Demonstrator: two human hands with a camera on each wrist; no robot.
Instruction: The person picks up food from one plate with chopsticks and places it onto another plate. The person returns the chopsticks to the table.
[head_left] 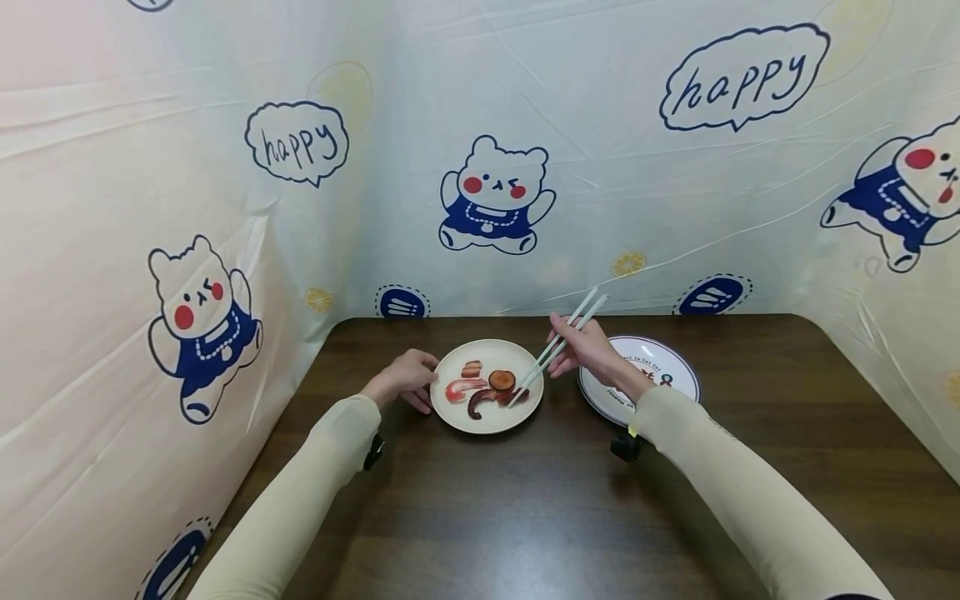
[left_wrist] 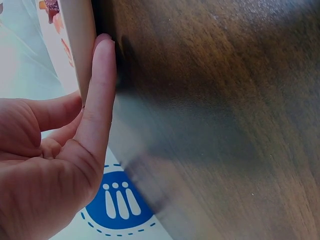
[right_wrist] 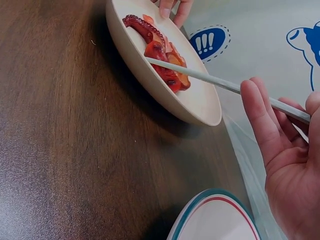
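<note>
My left hand [head_left: 408,379] holds the left rim of a cream plate [head_left: 491,348], with one straight finger [left_wrist: 102,75] along the plate's outer wall and the thumb side at the rim. On this plate lie a curled octopus tentacle [head_left: 475,406], a pink-and-white shrimp [head_left: 457,390], a striped reddish piece [head_left: 471,368] and a round orange slice with a dark edge [head_left: 502,381]. In my right hand [head_left: 585,346] is a pair of pale chopsticks [head_left: 534,377], slanting down to the left. Their tips overlap the dark-red food [right_wrist: 156,52] at the plate's right part.
A white plate [head_left: 600,402] with a coloured rim and printed words stands to the right, partly behind my right wrist. Both plates are on a dark wooden table [head_left: 487,508]. A printed cloth [head_left: 390,192] surrounds the table at the back and sides.
</note>
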